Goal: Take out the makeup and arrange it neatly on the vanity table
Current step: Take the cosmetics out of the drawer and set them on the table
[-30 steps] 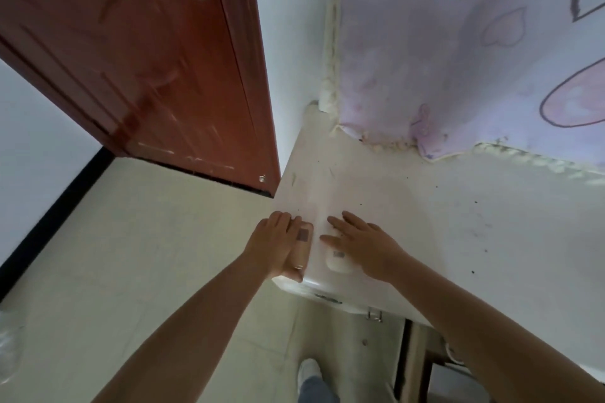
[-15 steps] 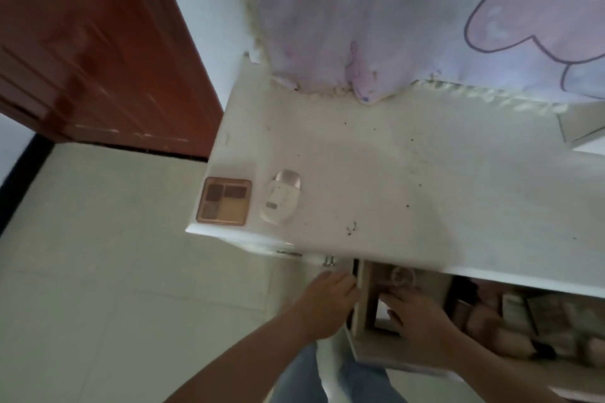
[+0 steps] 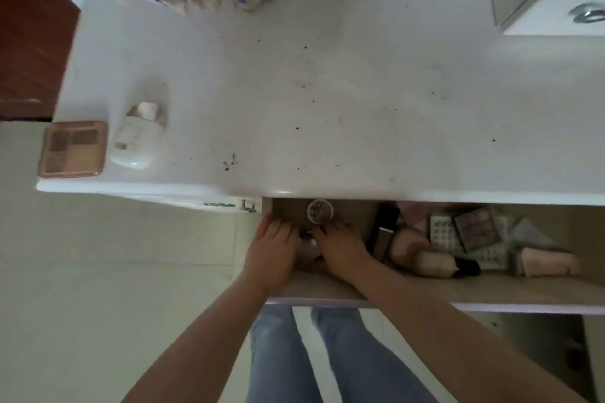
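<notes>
Both your hands are in the drawer (image 3: 327,288)'s left end; left hand (image 3: 271,255) and right hand (image 3: 340,252) flank something small, grip unclear. Round jar (image 3: 320,212) lies just beyond the right fingertips, nearest that hand.

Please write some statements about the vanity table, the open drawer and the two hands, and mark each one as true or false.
1. An eyeshadow palette lies at the left end of the vanity table. True.
2. The white bottle beside the palette stands upright. False: it lies on its side.
3. Both the left hand and the right hand reach into the open drawer. True.
4. The drawer is empty. False: it holds many cosmetics, among them a round jar.
5. The right hand rests on the tabletop. False: it is inside the drawer.
</notes>
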The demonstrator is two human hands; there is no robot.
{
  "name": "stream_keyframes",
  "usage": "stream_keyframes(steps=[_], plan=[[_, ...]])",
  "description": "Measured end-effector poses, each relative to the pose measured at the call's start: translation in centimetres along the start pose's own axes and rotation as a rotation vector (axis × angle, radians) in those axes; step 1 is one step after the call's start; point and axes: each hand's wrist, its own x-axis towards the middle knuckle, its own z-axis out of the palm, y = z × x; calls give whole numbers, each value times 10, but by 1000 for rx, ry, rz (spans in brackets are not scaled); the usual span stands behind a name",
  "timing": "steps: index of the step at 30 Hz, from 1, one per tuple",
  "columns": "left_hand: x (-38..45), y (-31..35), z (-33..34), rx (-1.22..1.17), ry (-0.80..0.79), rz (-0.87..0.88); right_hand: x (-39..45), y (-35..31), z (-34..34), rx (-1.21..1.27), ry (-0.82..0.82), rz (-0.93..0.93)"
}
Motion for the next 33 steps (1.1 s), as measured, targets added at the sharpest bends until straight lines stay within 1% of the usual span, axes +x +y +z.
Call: stream_keyframes(steps=[4,7,8,9,11,12,14,16,20,23,25,27,30,32,33], plan=[[0,7,-3,-40,-15,-71,0,10,-9,88,-86,-62],[4,13,0,-80,13,-100,-15,31,-15,122,-69,-32],[7,16,2,-108,-58,-125,-24,41,-17,113,-66,-18],[12,21,7,-140,-189,-138,-32,50,-18,89,-70,-8],[25,33,21,-171,-363,-85,-48,69,-19,33,-79,13],[34,40,26,-174,-414,-42,-54,75,-21,9,-79,24],[48,53,35,-167,-453,21,-63,85,-23,-9,-52,36],[56,63,42,-122,-471,24,-70,91,-23,12,-12,37],[59,70,47,-29,-451,15,-78,96,-22,79,53,115],[56,63,35,-67,-449,38,-82,97,-28,122,72,138],[46,57,20,-131,-414,35,-87,96,-38,139,83,126],[30,50,-2,-191,-333,51,-94,92,-57,166,111,100],[4,34,-47,-229,-94,113,-100,78,-94,222,187,39],[-8,16,-70,-268,38,74,-96,67,-123,243,254,-6],[-12,5,-83,-284,71,34,-92,60,-138,241,281,-29]])
